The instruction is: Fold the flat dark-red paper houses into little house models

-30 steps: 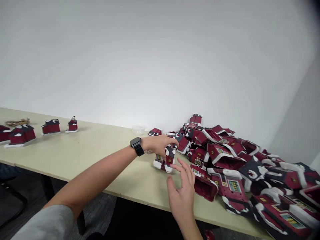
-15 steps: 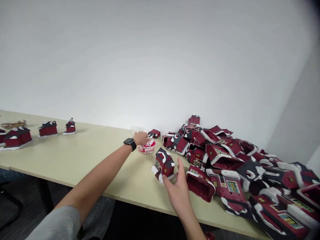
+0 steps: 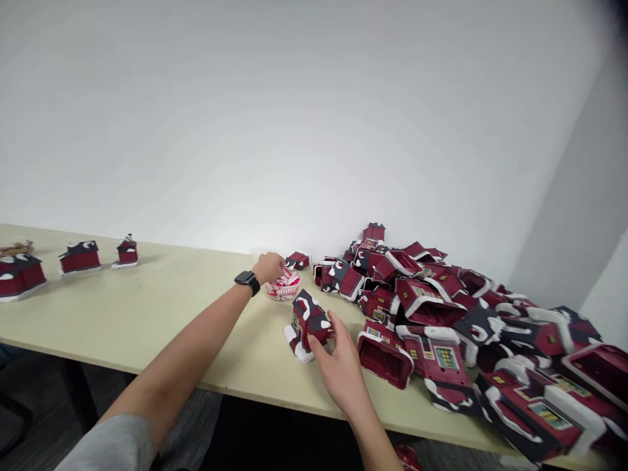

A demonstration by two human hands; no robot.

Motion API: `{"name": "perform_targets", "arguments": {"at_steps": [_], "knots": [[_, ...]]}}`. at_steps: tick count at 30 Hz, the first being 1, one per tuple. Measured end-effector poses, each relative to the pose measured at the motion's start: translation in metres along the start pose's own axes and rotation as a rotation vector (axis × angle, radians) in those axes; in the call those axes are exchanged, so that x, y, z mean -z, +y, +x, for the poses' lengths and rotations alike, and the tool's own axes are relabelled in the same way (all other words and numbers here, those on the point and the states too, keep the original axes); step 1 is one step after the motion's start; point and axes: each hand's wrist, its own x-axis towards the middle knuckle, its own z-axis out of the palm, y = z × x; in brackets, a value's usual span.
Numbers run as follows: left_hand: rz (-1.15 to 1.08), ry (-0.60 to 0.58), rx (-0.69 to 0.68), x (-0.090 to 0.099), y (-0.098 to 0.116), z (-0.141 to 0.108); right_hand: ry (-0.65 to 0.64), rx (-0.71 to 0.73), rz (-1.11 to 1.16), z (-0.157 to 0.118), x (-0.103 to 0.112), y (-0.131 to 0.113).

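Observation:
My left hand (image 3: 269,267), with a black watch on its wrist, is over a clear bowl (image 3: 271,295) of red-and-white pieces (image 3: 285,282). Its fingers are bent together at the rim, and whatever they pinch is hidden. My right hand (image 3: 341,366) has thumb and fingers on either side of a small model house (image 3: 309,325), dark red with a dark roof and white snow-like trim. The house stands slightly tilted at the near side of the bowl.
A big heap of similar houses (image 3: 432,304) covers the right of the table (image 3: 161,314), many showing hollow undersides. Further houses (image 3: 80,257) stand at the left, near some brown pieces (image 3: 17,248). One house (image 3: 297,260) lies behind the bowl by the wall.
My right hand has closed in on the model house and now grips it; the house has tipped a little. My left hand has stayed at the bowl. The view has shifted slightly.

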Motion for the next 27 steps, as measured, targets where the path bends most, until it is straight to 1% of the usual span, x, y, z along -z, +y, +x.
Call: {"name": "perform_targets", "arguments": {"at_steps": [3,6,9,11,14,16,17,19,21,23,25,27], "knots": [[0.048,0.078,-0.038,0.011,0.002,-0.014,-0.023,-0.005,-0.048,0.0,0.001,-0.001],[0.105,0.144,-0.065,0.026,0.003,-0.035,-0.029,0.01,-0.038,0.0,0.002,-0.002],[0.156,0.147,-0.136,0.039,0.004,-0.062,-0.052,0.004,-0.035,0.001,0.002,-0.002],[0.179,0.105,-0.207,0.041,0.009,-0.081,-0.073,0.008,-0.041,0.003,0.002,-0.001],[0.209,-0.015,-0.305,0.035,0.022,-0.105,-0.092,0.023,-0.036,0.004,0.002,0.0],[0.164,-0.117,-0.325,0.032,0.028,-0.115,-0.085,0.012,0.015,0.003,0.002,0.002],[0.105,-0.165,-0.315,0.032,0.029,-0.119,-0.08,-0.002,0.054,0.002,0.002,0.003],[-0.058,-0.221,-0.264,0.037,0.022,-0.123,-0.084,-0.04,0.134,0.001,0.002,0.006],[-0.211,-0.226,-0.224,0.046,0.008,-0.127,-0.117,-0.074,0.176,-0.001,0.002,0.007],[-0.319,-0.248,-0.232,0.052,-0.009,-0.132,-0.152,-0.094,0.171,-0.003,0.002,0.005],[-0.397,-0.326,-0.265,0.05,-0.022,-0.138,-0.157,-0.102,0.155,-0.004,0.002,0.002],[-0.451,-0.389,-0.283,0.04,-0.025,-0.145,-0.134,-0.107,0.147,-0.004,0.002,-0.001]]}}
